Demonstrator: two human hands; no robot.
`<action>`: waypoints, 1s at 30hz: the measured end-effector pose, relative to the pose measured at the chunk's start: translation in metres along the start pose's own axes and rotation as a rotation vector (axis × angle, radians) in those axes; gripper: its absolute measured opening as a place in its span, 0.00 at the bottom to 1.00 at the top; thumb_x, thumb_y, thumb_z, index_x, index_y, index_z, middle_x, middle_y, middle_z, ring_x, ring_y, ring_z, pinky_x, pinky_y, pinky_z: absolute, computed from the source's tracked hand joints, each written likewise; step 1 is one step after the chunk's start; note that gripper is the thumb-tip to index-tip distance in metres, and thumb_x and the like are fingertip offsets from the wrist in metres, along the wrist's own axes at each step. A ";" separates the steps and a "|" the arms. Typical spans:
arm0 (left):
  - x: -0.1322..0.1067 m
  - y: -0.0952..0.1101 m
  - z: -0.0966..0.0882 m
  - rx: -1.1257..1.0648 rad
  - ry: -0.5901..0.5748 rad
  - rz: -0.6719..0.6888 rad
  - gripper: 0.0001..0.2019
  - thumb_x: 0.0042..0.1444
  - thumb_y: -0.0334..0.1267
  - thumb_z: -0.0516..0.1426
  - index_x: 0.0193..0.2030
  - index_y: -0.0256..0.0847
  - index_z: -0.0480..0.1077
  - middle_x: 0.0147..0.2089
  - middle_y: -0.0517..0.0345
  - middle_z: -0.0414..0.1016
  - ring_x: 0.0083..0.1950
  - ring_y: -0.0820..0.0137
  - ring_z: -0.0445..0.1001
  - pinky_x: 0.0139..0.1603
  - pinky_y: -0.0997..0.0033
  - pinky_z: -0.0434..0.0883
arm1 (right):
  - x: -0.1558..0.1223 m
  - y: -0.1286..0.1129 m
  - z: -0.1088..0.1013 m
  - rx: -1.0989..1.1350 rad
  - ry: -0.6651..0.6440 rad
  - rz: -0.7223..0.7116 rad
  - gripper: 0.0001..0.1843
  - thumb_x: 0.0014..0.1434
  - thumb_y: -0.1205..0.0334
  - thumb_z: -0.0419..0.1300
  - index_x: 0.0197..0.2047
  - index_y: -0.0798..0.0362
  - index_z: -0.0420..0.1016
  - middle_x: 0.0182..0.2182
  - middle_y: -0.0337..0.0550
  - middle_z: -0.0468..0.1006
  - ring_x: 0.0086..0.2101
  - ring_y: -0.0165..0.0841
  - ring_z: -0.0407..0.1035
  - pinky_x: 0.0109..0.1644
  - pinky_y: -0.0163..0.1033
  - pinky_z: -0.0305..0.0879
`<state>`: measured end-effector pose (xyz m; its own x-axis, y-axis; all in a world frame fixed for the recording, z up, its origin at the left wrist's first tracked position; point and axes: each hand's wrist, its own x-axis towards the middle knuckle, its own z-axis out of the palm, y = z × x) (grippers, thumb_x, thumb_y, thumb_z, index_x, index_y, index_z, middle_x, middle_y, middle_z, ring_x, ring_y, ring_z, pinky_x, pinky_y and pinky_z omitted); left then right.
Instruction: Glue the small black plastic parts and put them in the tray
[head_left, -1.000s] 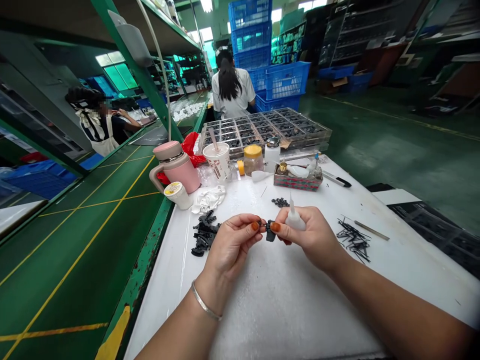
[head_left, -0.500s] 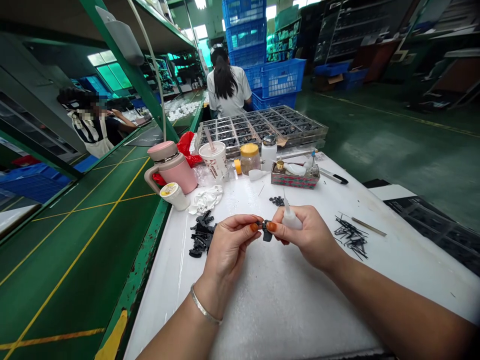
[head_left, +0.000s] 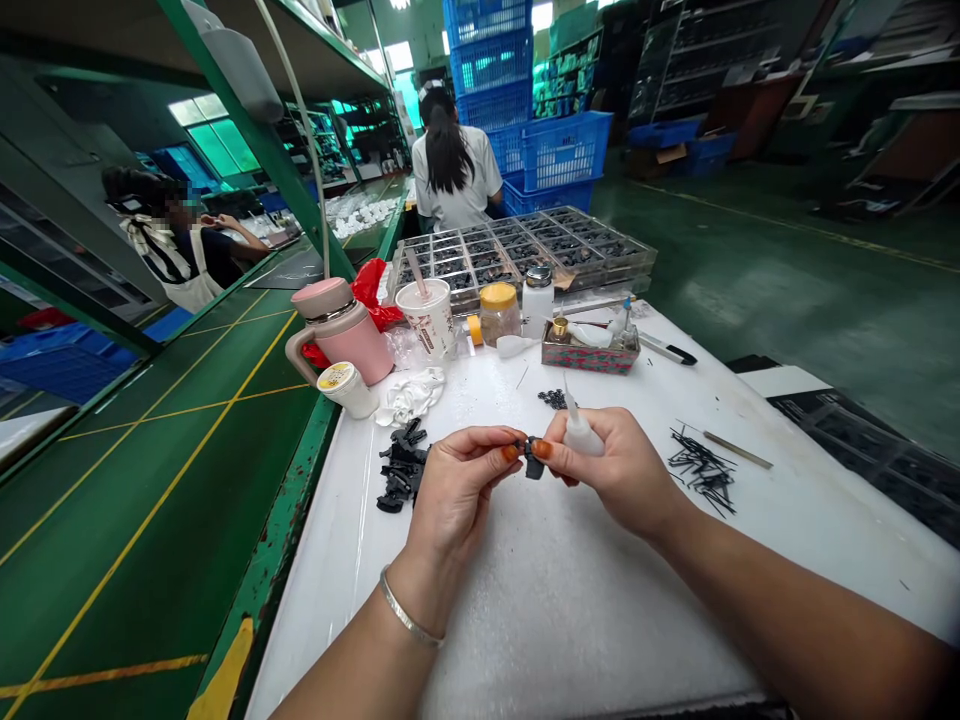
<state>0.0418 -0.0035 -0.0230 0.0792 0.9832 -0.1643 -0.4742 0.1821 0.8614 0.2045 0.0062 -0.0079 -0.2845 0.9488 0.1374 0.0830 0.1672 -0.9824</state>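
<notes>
Between my two hands is a small black plastic part [head_left: 534, 464], pinched at both sides above the white table. My left hand [head_left: 466, 484] grips its left side with thumb and fingertips. My right hand [head_left: 611, 470] closes on its right side, and the same hand also keeps a small white squeeze bottle [head_left: 582, 434] with a thin nozzle pointing up. Left of my left hand lies a pile of black plastic parts [head_left: 403, 468]. Small black rings [head_left: 553, 399] sit just beyond my right hand. To its right are thin black pins [head_left: 703, 468] and a slim metal-handled tool [head_left: 738, 450].
Across the table's back stand a pink thermos [head_left: 346, 335], a paper cup with straw [head_left: 427, 318], a yellow-lidded jar [head_left: 499, 314] and a small box of bottles [head_left: 589, 357]. Behind them is a divided tray [head_left: 637, 262]. A green conveyor [head_left: 172, 450] runs along the left. Two people sit farther off.
Both hands stay on the black part with almost no movement. The whole view has shifted very slightly. The person at the left leans a little further left.
</notes>
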 end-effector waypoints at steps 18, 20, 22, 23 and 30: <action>0.002 -0.006 -0.006 0.296 -0.015 0.367 0.06 0.44 0.26 0.65 0.27 0.41 0.78 0.32 0.57 0.80 0.37 0.69 0.77 0.38 0.73 0.74 | 0.000 0.000 0.006 0.224 -0.044 0.105 0.17 0.51 0.55 0.65 0.20 0.57 0.68 0.16 0.36 0.66 0.20 0.25 0.58 0.25 0.34 0.53; 0.002 -0.006 -0.006 0.298 -0.023 0.364 0.06 0.45 0.26 0.65 0.27 0.41 0.78 0.32 0.57 0.80 0.37 0.69 0.77 0.39 0.74 0.74 | 0.000 0.000 0.006 0.217 -0.044 0.109 0.17 0.51 0.54 0.65 0.21 0.57 0.68 0.16 0.36 0.66 0.20 0.25 0.58 0.24 0.34 0.53; 0.002 -0.005 -0.007 0.288 -0.034 0.338 0.05 0.45 0.27 0.65 0.27 0.41 0.78 0.32 0.57 0.80 0.37 0.70 0.77 0.39 0.74 0.74 | 0.001 0.001 0.006 0.257 -0.058 0.129 0.18 0.50 0.52 0.65 0.21 0.57 0.68 0.16 0.36 0.66 0.20 0.25 0.57 0.23 0.34 0.53; 0.003 -0.005 -0.007 0.275 -0.041 0.317 0.04 0.44 0.27 0.66 0.27 0.40 0.78 0.33 0.57 0.80 0.37 0.70 0.77 0.39 0.74 0.74 | 0.001 0.002 0.006 0.272 -0.064 0.134 0.18 0.50 0.52 0.65 0.21 0.57 0.68 0.16 0.35 0.65 0.20 0.25 0.57 0.23 0.33 0.53; 0.002 0.004 -0.005 0.194 0.012 0.191 0.09 0.47 0.35 0.65 0.37 0.40 0.76 0.42 0.54 0.79 0.39 0.71 0.77 0.36 0.77 0.74 | 0.006 0.003 0.001 0.227 -0.048 0.086 0.19 0.51 0.50 0.65 0.22 0.56 0.68 0.16 0.35 0.65 0.20 0.25 0.58 0.24 0.33 0.54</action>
<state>0.0359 -0.0004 -0.0220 -0.0068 1.0000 0.0055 -0.3027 -0.0073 0.9531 0.2017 0.0123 -0.0102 -0.3308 0.9423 0.0512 -0.1065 0.0166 -0.9942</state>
